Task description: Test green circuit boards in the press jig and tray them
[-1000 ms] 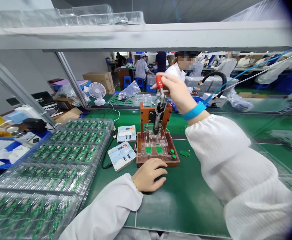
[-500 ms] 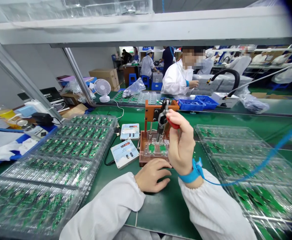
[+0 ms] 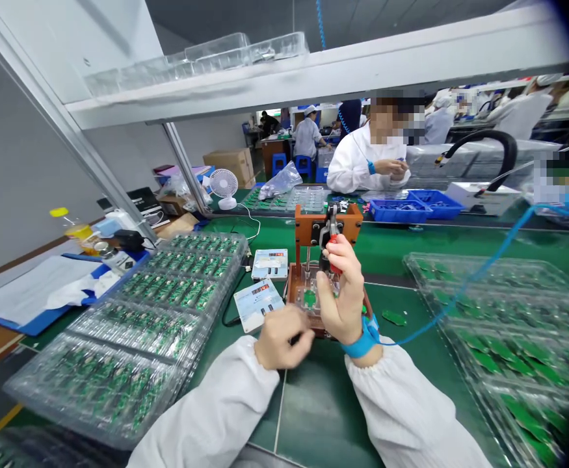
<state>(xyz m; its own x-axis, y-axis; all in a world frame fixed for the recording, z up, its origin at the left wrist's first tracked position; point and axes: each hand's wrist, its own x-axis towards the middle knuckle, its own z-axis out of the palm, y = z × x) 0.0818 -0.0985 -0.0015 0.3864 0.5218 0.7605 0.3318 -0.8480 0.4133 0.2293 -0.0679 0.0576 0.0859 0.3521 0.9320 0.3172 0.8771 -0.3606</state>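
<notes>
My right hand [image 3: 345, 296], with a blue wrist strap [image 3: 362, 341], is closed around the red handle [image 3: 333, 255] of a toggle clamp. That clamp is mounted on an orange-brown test fixture [image 3: 306, 227], whose handle now points mostly up and down. A small green circuit board [image 3: 309, 298] sits in the clear plate of the fixture; my right hand covers part of the plate. My left hand [image 3: 281, 337] hovers by the fixture's front left edge, slightly blurred, its fingers curled in toward the thumb. Anything between those fingertips is hidden.
Two meter boxes [image 3: 259, 304] with red digits are left of the fixture. Trays of boards [image 3: 167, 312] fill the left; clear trays [image 3: 499, 325] with green boards stand right. A loose green board [image 3: 394, 318] lies between. Blue bins [image 3: 398, 209] and a co-worker [image 3: 362, 159] are beyond.
My right hand has swung the red handle down and toward me. The left hand's fingers, spread before, have curled and drawn slightly left. The view has shifted, showing more of the left side.
</notes>
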